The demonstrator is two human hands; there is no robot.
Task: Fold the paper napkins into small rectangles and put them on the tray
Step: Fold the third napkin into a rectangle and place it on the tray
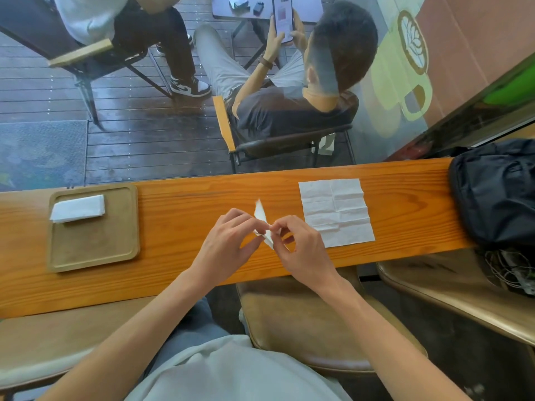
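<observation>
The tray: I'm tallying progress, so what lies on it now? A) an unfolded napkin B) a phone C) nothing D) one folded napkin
D: one folded napkin lies on the tray, toward its far left corner; both hands pinch another napkin, and an unfolded one lies on the counter.

Daylight scene, bright & even, no harsh sun. Light seems to come from the window ahead; glass there carries faint reflections over the deck [144,134] outside, which looks wet w/ soft sheen. Counter [179,198] well lit, slight gloss on wood grain. Soft short shadows under both hands & under the folded napkin on the tray [95,241]. Flat napkin [337,211] near-white, creases still readable, not blown out. Black bag [498,192] loses detail in its dark folds. Strong wide-angle distortion: counter bows, edges stretch, arms look long. Centre sharp; corners softer, esp. bottom right.
</observation>
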